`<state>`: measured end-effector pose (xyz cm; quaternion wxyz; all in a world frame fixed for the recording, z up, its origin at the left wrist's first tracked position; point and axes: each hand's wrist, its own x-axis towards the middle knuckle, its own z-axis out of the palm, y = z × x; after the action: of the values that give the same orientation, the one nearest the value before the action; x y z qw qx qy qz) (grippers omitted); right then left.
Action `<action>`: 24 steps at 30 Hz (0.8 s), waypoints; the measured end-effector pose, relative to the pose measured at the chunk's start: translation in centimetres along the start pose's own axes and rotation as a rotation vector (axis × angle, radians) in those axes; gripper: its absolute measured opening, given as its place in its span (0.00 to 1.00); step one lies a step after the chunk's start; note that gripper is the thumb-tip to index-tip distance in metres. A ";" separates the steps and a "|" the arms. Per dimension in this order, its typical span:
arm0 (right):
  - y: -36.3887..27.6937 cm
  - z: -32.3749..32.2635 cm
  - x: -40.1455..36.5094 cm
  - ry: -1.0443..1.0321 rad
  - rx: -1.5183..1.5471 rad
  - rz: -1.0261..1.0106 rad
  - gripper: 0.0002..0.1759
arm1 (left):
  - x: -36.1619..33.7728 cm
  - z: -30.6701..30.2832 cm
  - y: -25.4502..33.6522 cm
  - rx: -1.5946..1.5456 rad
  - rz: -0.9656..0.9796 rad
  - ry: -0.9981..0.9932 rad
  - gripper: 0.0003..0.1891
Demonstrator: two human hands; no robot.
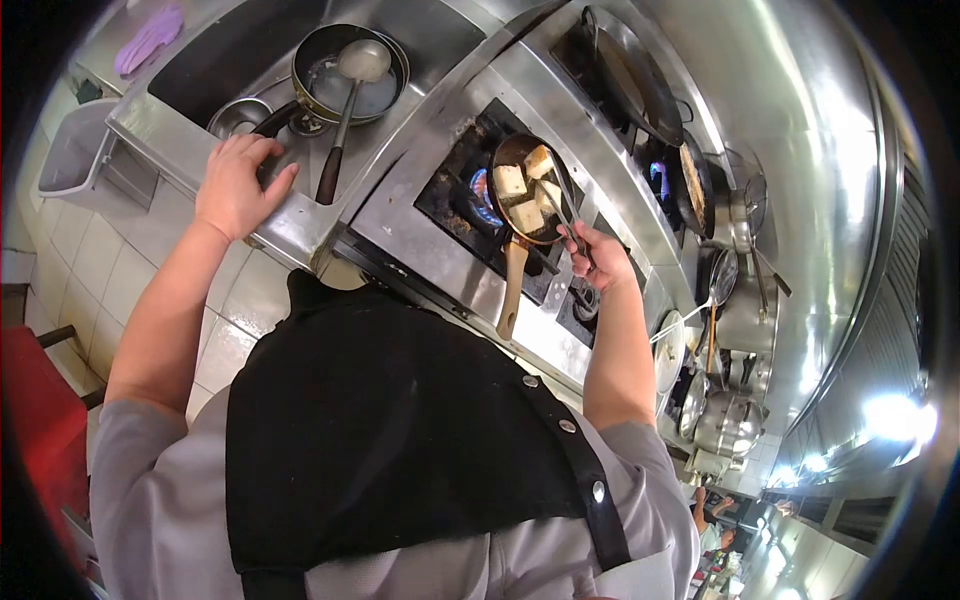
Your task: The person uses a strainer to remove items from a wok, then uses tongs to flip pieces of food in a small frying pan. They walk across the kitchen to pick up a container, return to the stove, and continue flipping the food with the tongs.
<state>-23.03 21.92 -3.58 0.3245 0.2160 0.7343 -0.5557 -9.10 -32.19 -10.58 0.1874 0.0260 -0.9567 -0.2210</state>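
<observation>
My right hand (600, 255) is closed around metal tongs (567, 208), whose tips reach into a small frying pan (503, 228). Several pale blocks (525, 215), one browned on top, lie in oil in this pan. Its wooden handle (513, 290) points toward my body, and nobody holds it. My left hand (238, 182) rests on the front edge of the sink (310, 215), fingers apart and nothing held. Just beyond its fingertips is the black handle (277, 119) of a pot (303, 62) in the sink. A ladle (345, 125) leans in that pot, which holds cloudy liquid.
A blue flame (482, 195) burns beside the frying pan. Behind stand a large wok (632, 80) and another pan (694, 185) over a second flame. Pots (728, 422) line the right side. A grey bin (75, 165) stands left of the sink; a person (712, 535) is far off.
</observation>
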 end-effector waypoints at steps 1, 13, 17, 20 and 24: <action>-0.2 0.3 -0.1 -0.004 0.008 -0.002 0.23 | 0.1 0.0 0.0 0.000 -0.001 0.000 0.17; -3.9 4.0 -3.3 0.304 -0.673 -0.111 0.22 | 0.0 0.0 0.1 0.007 0.003 0.009 0.17; -4.6 4.9 -3.6 0.370 -0.871 -0.144 0.24 | 0.1 0.1 0.0 0.014 0.005 0.006 0.17; -5.0 4.5 -2.9 0.381 -1.081 -0.165 0.26 | 0.1 0.2 0.0 0.005 -0.001 -0.003 0.17; -4.9 4.9 -2.8 0.517 -1.500 -0.315 0.27 | 0.1 0.0 0.1 0.017 -0.004 -0.007 0.17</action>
<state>-23.26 15.90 0.88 0.1209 -0.0433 0.9852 0.1132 -9.16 -32.06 -10.51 0.1834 0.0288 -0.9591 -0.2135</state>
